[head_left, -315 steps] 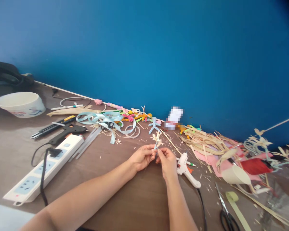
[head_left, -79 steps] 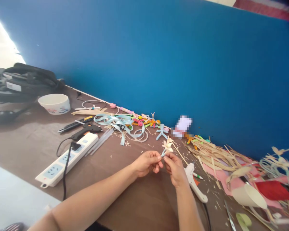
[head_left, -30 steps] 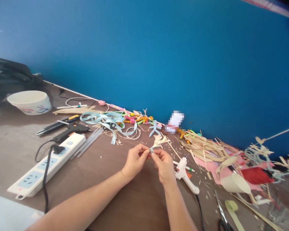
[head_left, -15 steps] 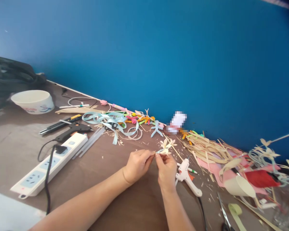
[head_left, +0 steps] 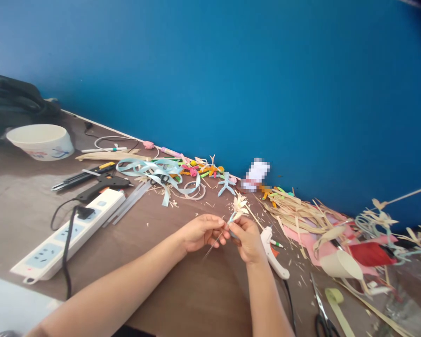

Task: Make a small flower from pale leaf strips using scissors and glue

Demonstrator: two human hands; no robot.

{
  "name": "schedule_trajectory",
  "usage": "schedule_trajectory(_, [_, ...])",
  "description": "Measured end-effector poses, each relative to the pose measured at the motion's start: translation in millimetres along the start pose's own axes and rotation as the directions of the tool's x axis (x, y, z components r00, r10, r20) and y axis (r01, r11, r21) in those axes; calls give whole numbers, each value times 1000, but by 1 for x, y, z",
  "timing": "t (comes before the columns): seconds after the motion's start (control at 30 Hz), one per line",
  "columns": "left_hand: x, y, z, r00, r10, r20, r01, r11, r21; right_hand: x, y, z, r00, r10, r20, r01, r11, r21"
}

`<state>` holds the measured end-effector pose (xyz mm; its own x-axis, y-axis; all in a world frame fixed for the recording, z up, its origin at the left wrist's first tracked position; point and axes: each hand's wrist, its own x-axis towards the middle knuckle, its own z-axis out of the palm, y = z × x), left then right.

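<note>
A small handmade flower [head_left: 239, 206] with pale, straw-like petals points up and away from me. Light blue wrapping covers the top of its thin stem [head_left: 215, 241]. My right hand [head_left: 246, 238] pinches the flower just below the petals, between thumb and fingers. My left hand [head_left: 205, 231] is at the stem, with its thumb and index finger close together there and its other fingers loosely curled and spread. The bare stem runs down across those fingers. A white glue gun [head_left: 275, 255] lies just right of my right hand.
Scissors [head_left: 321, 309], a green ribbon roll [head_left: 335, 297] and a cream cup [head_left: 342, 265] lie to the right. Straw strips [head_left: 298, 210] are piled by the blue wall [head_left: 210, 84]. To the left are a power strip [head_left: 70, 234], a black glue gun [head_left: 103, 185] and blue ribbon [head_left: 154, 168].
The flower has tilted more upright and its petals look bunched together. My left fingers have loosened and spread from a tight pinch, and the lower stem now shows. The view has shifted slightly.
</note>
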<state>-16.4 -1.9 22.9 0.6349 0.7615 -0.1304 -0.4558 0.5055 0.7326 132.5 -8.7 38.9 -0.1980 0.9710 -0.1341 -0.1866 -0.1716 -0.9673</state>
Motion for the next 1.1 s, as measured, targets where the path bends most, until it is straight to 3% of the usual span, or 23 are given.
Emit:
schedule_trajectory(0.4, [1, -8, -6, 978, -174, 115, 192, 966, -174, -1, 3, -5, 994, 71, 78, -71, 997, -14])
schedule_trajectory(0.57, [1, -6, -2, 995, -82, 51, 88, 988, -124, 1, 5, -3, 993, 83, 84, -86, 996, 30])
schedule_trajectory(0.83, [2, 0, 2, 988, 71, -137, -47, 984, 170, 4, 5, -3, 995, 92, 30, -91, 996, -23])
schedule_trajectory(0.93, [1, 1, 2, 948, 245, -203, -112, 854, 509, 5, 6, -2, 996, 81, -37, -84, 992, -95])
schedule_trajectory(1.0, [0, 2, 3, 901, 387, -195, -121, 656, 745, 5, 7, 0, 994, 63, -92, -76, 986, -149])
schedule_trajectory(1.1, [-3, 3, 4, 843, 522, -131, -101, 393, 914, 4, 8, 5, 989, 42, -143, -67, 983, -173])
